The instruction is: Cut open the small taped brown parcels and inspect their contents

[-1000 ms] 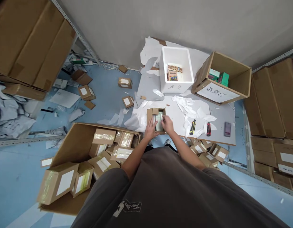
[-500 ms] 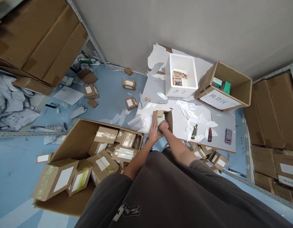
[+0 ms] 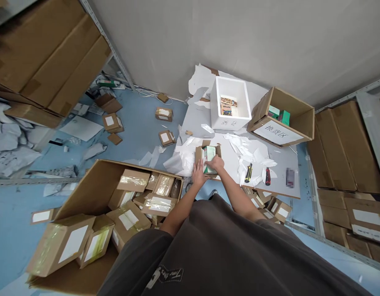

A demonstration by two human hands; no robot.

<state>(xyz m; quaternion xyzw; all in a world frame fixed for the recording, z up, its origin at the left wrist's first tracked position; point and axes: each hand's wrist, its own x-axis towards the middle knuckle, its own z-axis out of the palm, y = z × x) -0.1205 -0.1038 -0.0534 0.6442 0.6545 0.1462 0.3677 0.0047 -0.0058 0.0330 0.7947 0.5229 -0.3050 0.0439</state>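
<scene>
A small cardboard box (image 3: 198, 153) stands with its flaps open at the table's front edge. Inside it is a green-and-white carton (image 3: 210, 152), its top showing. My left hand (image 3: 198, 173) grips the box's near left side, fingers stretched along the wall. My right hand (image 3: 216, 163) is closed on the carton at its right side; some of its fingertips are hidden. A yellow-and-black utility knife (image 3: 248, 173) and a red-and-black utility knife (image 3: 267, 176) lie to the right, near crumpled white paper (image 3: 239, 146).
Behind stand a white foam box (image 3: 228, 123) with small packets and a labelled cardboard box (image 3: 274, 132) with green cartons. A large carton (image 3: 94, 176) full of taped parcels is at my left. Shelves with boxes (image 3: 341, 144) flank the right side.
The green-and-white carton now shows more in the box's opening. My right hand has shifted from inside the box to the carton's right side. The view has moved slightly.
</scene>
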